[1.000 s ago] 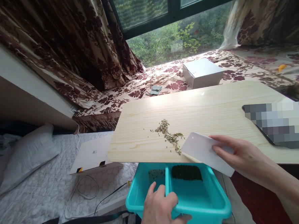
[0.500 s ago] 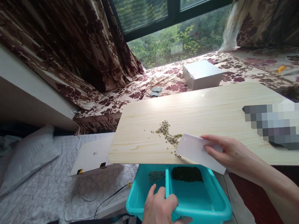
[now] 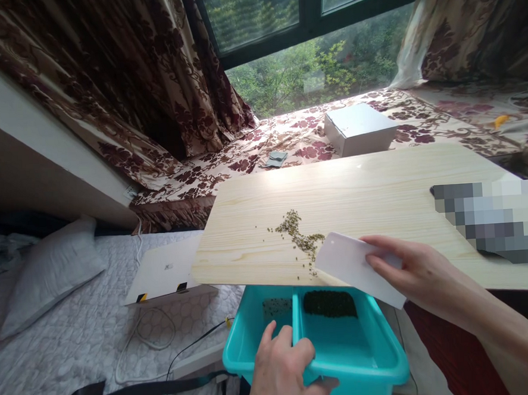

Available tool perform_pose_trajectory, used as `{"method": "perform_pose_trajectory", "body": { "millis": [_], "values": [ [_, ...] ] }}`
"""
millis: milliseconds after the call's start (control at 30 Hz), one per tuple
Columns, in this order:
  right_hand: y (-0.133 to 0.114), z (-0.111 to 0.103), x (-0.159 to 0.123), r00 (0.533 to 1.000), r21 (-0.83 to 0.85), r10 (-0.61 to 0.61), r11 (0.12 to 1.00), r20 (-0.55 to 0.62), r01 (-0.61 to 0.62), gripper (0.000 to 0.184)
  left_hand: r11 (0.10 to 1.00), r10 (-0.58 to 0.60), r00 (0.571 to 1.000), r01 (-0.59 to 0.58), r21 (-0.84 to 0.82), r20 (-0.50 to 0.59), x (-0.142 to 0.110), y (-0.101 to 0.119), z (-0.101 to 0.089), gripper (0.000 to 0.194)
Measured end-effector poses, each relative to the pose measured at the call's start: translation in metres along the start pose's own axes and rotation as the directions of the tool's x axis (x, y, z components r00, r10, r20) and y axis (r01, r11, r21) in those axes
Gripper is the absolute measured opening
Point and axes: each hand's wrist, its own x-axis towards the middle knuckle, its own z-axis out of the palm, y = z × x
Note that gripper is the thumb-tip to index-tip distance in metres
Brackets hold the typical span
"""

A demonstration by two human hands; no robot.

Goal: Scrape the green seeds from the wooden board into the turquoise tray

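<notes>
In the head view, my right hand (image 3: 400, 266) pinches a flat white plastic scraper (image 3: 345, 255) over the wooden tabletop (image 3: 380, 196). Its left edge lies just right of a scattered trail of small greenish-brown beans or seeds (image 3: 299, 234). Below the table's front edge sits a turquoise two-compartment bin (image 3: 394, 362). My left hand (image 3: 281, 363) grips its near rim by the divider. A heap of dark green grains (image 3: 329, 304) lies at the back of the right compartment, and the left one holds a thin scatter of grains (image 3: 277, 307).
A blurred-out object (image 3: 493, 222) lies at the tabletop's right end. A silvery box (image 3: 360, 129) and a folded grey-green cloth (image 3: 275, 158) rest on the window ledge. To the left, a white box (image 3: 165, 272) and a cable (image 3: 122, 364) lie on the quilted bed.
My right hand has drawn the scraper slightly right, away from the grains near the table's front edge. My left hand keeps its place on the bin.
</notes>
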Motion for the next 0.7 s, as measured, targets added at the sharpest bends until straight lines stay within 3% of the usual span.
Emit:
{"method": "perform_pose_trajectory", "body": {
  "millis": [133, 300, 533, 700],
  "values": [
    [-0.003, 0.002, 0.001, 1.0, -0.044, -0.015, 0.999, 0.012, 0.016, 0.039, 0.999, -0.035, 0.999, 0.035, 0.015, -0.032, -0.001, 0.003, 0.0, 0.034],
    [0.001, -0.005, -0.002, 0.999, -0.058, 0.031, 0.998, -0.027, -0.033, 0.042, 1.0, -0.01, 1.0, 0.01, 0.011, 0.022, 0.0, 0.003, -0.003, 0.031],
    [-0.008, 0.006, -0.006, 0.998, -0.018, -0.024, 1.0, 0.06, 0.025, 0.039, 0.998, -0.047, 0.999, 0.048, 0.035, -0.023, 0.001, 0.009, -0.004, 0.034],
    [0.002, 0.001, -0.003, 1.0, -0.088, 0.006, 0.996, -0.004, -0.006, 0.042, 0.998, -0.056, 0.998, 0.056, 0.028, -0.022, -0.002, 0.008, -0.003, 0.034]
  ]
}}
